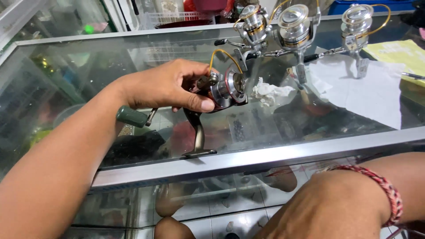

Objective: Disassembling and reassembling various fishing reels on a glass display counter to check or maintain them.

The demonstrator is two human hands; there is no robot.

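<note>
the left hand (166,86) is wrapped over a spinning reel (223,90) that stands on the glass counter (310,128). the fingers are curled round the reel's body and the thumb (199,104) is pressed along its near side, so the grip is closed on it. the reel's spool faces right, with a thin yellow bail wire (226,55) arching above it. its foot (199,152) rests on the glass close to the counter's metal front edge (265,157), and the stem rises from there into the hand. a green handle knob (132,117) sticks out to the left, just under the wrist.

the right hand (327,206) is low at the near right, below the counter edge, with a red braided band (389,197) at the wrist. only its back shows; i cannot tell whether it is open or holding anything, as the fingers are out of sight.

further back on the glass stand three more reels (294,28) in a row, silver with gold trim and yellow bail wires. a crumpled tissue (270,93) lies just right of the held reel, apart from it. a white sheet of paper (372,90) lies beyond that on the right, and a yellow pad (400,53) is at the far right edge. small goods show dimly under the glass.
</note>
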